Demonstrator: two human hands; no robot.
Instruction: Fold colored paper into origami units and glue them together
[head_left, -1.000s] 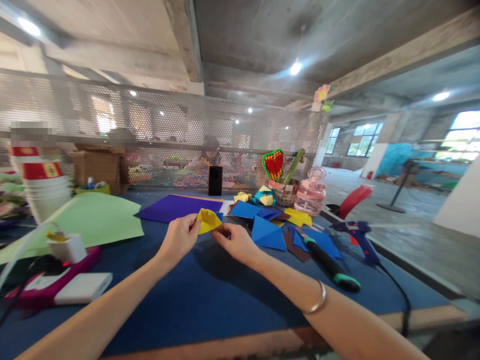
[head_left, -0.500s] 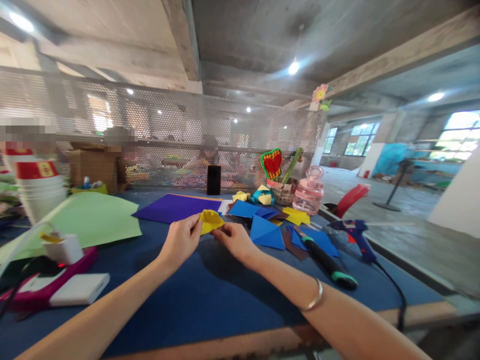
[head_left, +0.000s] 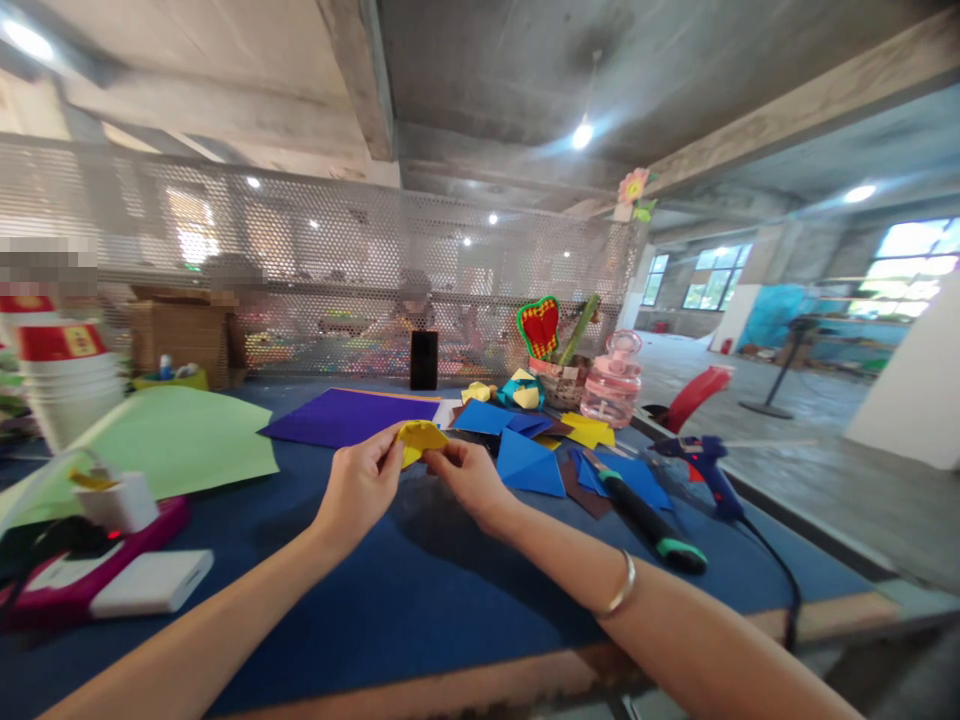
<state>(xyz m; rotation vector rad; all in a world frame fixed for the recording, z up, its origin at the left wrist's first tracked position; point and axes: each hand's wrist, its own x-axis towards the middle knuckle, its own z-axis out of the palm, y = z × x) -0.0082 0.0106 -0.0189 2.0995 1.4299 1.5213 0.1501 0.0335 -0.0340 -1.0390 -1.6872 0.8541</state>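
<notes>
As before, both hands (head_left: 416, 480) pinch the yellow paper (head_left: 421, 438), now more crumpled

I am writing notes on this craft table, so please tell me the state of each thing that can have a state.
Yellow paper: folded, pinched between both hands above the table.
Left hand: closed on the yellow paper.
Right hand: closed on the yellow paper.
Purple sheet: flat, unfolded.
Green sheet: flat, unfolded.
Blue triangle: folded, lying on the table.
Pink jar: upright, lid on.
Glue gun: lying down, untouched.
</notes>
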